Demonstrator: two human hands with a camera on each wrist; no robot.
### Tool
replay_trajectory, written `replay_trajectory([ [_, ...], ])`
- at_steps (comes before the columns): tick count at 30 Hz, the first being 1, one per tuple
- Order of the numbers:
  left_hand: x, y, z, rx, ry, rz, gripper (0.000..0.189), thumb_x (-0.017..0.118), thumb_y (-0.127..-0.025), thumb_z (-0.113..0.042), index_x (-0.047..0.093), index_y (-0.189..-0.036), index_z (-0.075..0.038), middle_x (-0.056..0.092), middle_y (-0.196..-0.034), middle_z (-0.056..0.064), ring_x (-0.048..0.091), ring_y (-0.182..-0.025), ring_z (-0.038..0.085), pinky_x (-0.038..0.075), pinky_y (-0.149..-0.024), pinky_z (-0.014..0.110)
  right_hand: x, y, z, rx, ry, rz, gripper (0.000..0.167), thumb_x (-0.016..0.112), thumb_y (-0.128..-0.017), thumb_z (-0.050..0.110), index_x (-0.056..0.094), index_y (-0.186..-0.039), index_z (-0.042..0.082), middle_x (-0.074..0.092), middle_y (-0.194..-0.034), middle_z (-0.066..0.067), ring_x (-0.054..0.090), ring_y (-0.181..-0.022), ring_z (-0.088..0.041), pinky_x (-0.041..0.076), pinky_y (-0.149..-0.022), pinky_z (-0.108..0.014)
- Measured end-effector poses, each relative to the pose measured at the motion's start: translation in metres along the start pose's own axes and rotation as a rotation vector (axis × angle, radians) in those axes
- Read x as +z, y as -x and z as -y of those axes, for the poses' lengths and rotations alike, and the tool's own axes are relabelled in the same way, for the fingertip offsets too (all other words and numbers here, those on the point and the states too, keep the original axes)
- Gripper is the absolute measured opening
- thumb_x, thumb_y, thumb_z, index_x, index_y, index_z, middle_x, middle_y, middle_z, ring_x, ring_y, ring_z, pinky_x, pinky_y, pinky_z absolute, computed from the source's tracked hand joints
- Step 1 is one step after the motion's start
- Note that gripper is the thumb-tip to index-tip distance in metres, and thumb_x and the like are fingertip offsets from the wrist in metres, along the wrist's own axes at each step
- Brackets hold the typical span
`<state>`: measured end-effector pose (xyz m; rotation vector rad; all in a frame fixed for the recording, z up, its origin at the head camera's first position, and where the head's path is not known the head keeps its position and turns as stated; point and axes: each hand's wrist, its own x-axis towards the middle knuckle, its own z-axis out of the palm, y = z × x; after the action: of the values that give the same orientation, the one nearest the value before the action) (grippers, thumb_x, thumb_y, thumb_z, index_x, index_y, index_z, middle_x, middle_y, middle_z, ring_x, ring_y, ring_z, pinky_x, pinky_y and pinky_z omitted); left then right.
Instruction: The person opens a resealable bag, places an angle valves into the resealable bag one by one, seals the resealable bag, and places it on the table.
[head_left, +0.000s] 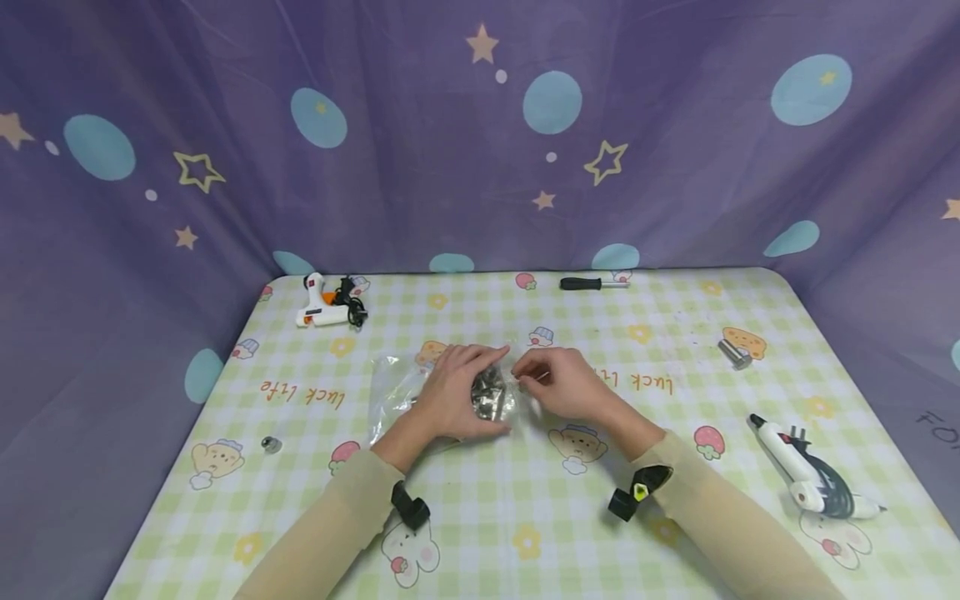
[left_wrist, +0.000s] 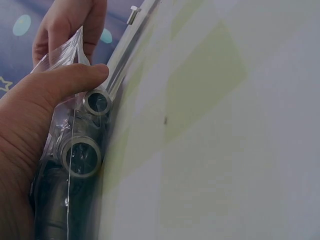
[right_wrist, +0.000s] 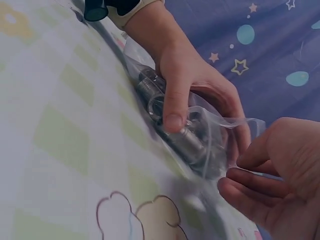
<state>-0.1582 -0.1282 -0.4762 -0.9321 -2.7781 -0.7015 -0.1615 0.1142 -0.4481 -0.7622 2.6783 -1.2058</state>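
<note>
A clear plastic bag (head_left: 390, 387) of shiny metal parts lies at the middle of the table. My left hand (head_left: 453, 392) grips it from above, thumb on the near side and fingers on the far side. Inside, round hollow metal pieces (left_wrist: 82, 155) show through the film in the left wrist view. At the bag's right end my right hand (head_left: 562, 383) pinches the loose film with curled fingertips (right_wrist: 240, 200). The film (left_wrist: 75, 45) rises to a peak between the two hands. Part of the bag is hidden under the left hand.
Back left lies a white glue gun (head_left: 322, 312) with a black cord. A black-handled screwdriver (head_left: 588, 284) is at the back edge. To the right are a metal bolt (head_left: 735, 355) and a white corded tool (head_left: 810, 483). A small metal piece (head_left: 272, 444) sits left.
</note>
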Motion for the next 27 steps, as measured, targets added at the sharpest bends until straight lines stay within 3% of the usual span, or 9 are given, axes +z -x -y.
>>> replay_trajectory([
  [6, 0.000, -0.002, 0.000, 0.006, -0.004, -0.001, 0.116, 0.093, -0.062, -0.067, 0.050, -0.160, -0.021, 0.062, -0.146, 0.003, 0.057, -0.133, 0.030, 0.033, -0.127, 0.064, -0.012, 0.015, -0.005, 0.064, 0.006, -0.014, 0.010, 0.071, -0.099, 0.017, 0.080, -0.100, 0.011, 0.077, -0.084, 0.006, 0.069, -0.074, -0.005, 0.060, -0.076, -0.027],
  [15, 0.000, -0.001, -0.001, -0.004, 0.004, 0.006, 0.116, 0.093, -0.062, -0.066, 0.050, -0.160, -0.022, 0.061, -0.146, 0.002, 0.057, -0.133, 0.029, 0.033, -0.128, 0.062, -0.013, 0.037, -0.010, 0.086, -0.078, 0.110, 0.019, 0.073, -0.101, 0.028, 0.082, -0.090, 0.016, 0.077, -0.071, 0.004, 0.070, -0.060, -0.011, 0.055, -0.056, -0.024],
  [27, -0.001, -0.002, -0.001, -0.012, 0.001, 0.017, 0.117, 0.094, -0.061, -0.063, 0.050, -0.160, -0.021, 0.061, -0.147, 0.003, 0.056, -0.134, 0.030, 0.033, -0.128, 0.062, 0.004, 0.042, 0.000, 0.035, -0.127, 0.192, 0.025, 0.075, -0.100, 0.034, 0.083, -0.085, 0.017, 0.077, -0.067, 0.004, 0.072, -0.056, -0.015, 0.057, -0.054, -0.024],
])
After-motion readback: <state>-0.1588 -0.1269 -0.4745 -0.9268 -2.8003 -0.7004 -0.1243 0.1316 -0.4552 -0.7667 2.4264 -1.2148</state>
